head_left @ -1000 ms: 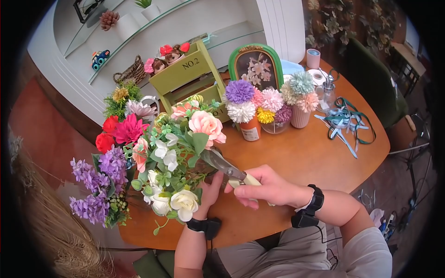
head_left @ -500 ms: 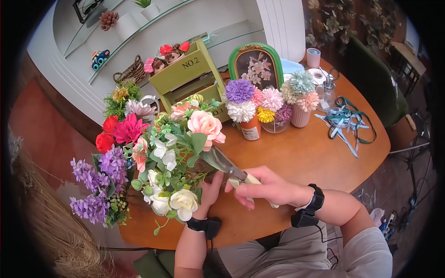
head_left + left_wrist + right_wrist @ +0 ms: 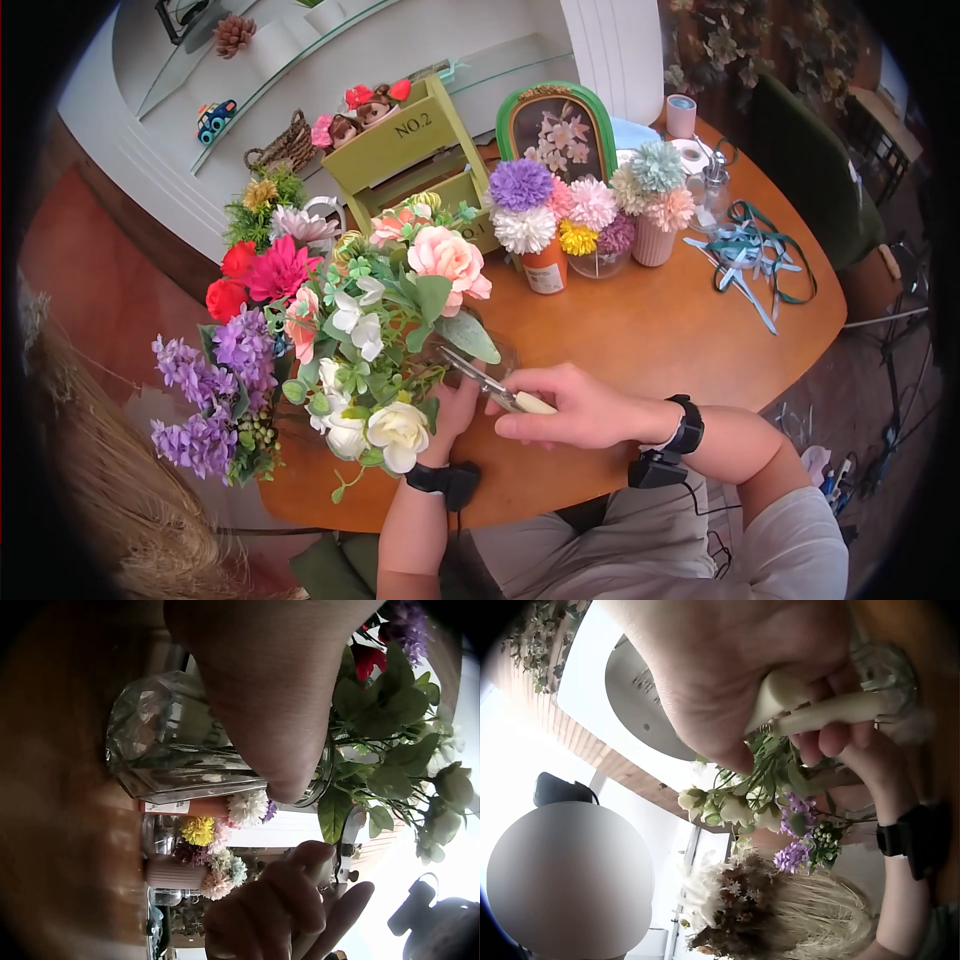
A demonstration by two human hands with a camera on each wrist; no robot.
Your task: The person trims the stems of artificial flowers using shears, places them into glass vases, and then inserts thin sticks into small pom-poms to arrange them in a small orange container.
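Observation:
A clear faceted glass vase (image 3: pixel 172 742) holds a bunch of artificial flowers, with cream roses (image 3: pixel 398 437), peach roses (image 3: pixel 447 265) and green leaves. My left hand (image 3: pixel 455 405) grips the vase near its neck; most of its fingers are hidden by the flowers and glass. In my right hand (image 3: pixel 575 405) is a pair of pruning shears (image 3: pixel 527 402) with cream handles. Their metal blades point left toward the stems at the vase's mouth, just below a broad green leaf (image 3: pixel 470 338). From the right wrist, the cream handles (image 3: pixel 825 714) show between palm and curled fingers.
Purple flowers (image 3: pixel 195 440) and red flowers (image 3: pixel 228 290) stand at the left. Behind are a green drawer box (image 3: pixel 400 140), a green-framed picture (image 3: pixel 555 135) and pots of pompom flowers (image 3: pixel 522 187). Blue and green ribbons (image 3: pixel 755 255) lie on the right of the wooden table (image 3: pixel 640 330).
The shears have turned and shifted down off the broad leaf, which now shows fully above the blades. My left hand stays at the vase. The head view has tilted slightly.

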